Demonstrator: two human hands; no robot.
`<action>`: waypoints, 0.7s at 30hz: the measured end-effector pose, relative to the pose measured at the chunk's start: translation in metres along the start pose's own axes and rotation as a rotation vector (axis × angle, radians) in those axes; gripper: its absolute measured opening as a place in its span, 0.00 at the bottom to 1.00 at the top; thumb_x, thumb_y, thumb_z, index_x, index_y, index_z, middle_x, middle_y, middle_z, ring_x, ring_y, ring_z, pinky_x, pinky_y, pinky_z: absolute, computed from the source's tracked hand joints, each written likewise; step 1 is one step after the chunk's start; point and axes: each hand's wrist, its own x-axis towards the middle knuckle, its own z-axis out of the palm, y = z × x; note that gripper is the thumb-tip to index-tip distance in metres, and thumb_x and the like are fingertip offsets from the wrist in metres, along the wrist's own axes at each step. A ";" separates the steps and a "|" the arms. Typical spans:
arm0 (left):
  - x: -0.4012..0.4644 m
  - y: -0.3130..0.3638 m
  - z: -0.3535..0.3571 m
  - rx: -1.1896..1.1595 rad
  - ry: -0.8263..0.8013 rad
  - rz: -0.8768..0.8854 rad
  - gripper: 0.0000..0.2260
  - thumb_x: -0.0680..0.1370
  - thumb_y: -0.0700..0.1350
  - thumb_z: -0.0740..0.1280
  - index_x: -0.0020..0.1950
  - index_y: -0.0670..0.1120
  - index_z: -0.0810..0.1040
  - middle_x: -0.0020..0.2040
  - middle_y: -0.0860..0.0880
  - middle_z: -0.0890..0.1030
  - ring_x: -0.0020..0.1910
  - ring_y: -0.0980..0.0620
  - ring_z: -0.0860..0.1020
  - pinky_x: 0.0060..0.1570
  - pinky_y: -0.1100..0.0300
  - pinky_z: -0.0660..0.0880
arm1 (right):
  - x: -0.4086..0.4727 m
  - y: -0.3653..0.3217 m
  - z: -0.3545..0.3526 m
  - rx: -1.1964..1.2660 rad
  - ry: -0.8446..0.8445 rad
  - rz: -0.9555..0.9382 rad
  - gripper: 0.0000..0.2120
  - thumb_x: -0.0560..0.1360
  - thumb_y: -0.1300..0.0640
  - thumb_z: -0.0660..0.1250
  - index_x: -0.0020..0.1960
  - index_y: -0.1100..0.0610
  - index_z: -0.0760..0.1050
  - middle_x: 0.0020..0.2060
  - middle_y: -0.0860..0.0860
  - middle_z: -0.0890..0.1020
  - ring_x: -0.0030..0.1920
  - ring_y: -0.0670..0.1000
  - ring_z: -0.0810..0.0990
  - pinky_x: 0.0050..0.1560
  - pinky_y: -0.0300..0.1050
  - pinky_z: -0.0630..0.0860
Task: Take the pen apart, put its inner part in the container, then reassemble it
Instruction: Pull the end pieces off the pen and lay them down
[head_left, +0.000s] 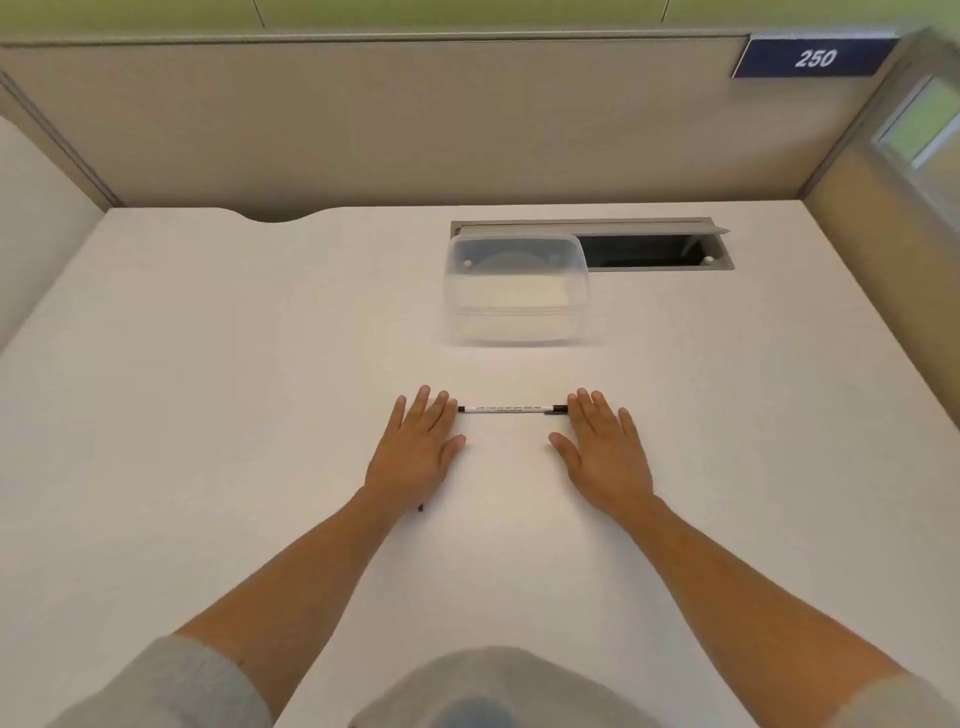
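Two flat hands, left hand (415, 447), right hand (608, 452), one pen (511, 409), one container (516, 288)

White desk (208, 364), beige partition (363, 124)

Both forearms extend forward, bare below grey sleeves pushed up near the elbows. Left hand (415, 441) and right hand (605, 447) lie palm-down and flat, fingers extended and close together, thumbs angled inward toward each other, with neither hand holding anything.
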 end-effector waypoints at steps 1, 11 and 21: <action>0.001 0.000 0.001 0.002 -0.001 0.016 0.30 0.81 0.58 0.40 0.70 0.42 0.70 0.70 0.46 0.73 0.73 0.42 0.64 0.72 0.42 0.59 | 0.000 -0.002 0.000 0.012 0.004 -0.002 0.38 0.74 0.37 0.33 0.77 0.55 0.50 0.77 0.49 0.55 0.77 0.48 0.48 0.76 0.51 0.44; 0.009 0.008 -0.004 -0.210 0.039 -0.040 0.17 0.78 0.50 0.55 0.53 0.41 0.79 0.52 0.44 0.81 0.55 0.42 0.77 0.65 0.47 0.67 | 0.006 0.002 0.001 0.036 0.279 -0.073 0.06 0.73 0.66 0.67 0.46 0.58 0.78 0.38 0.51 0.80 0.42 0.56 0.79 0.42 0.48 0.74; 0.019 0.011 -0.005 -0.179 0.138 -0.040 0.06 0.76 0.41 0.66 0.49 0.43 0.82 0.43 0.45 0.83 0.42 0.40 0.79 0.40 0.51 0.73 | -0.002 0.002 0.000 0.165 0.326 -0.011 0.10 0.70 0.68 0.68 0.44 0.55 0.81 0.34 0.50 0.80 0.35 0.54 0.79 0.38 0.38 0.65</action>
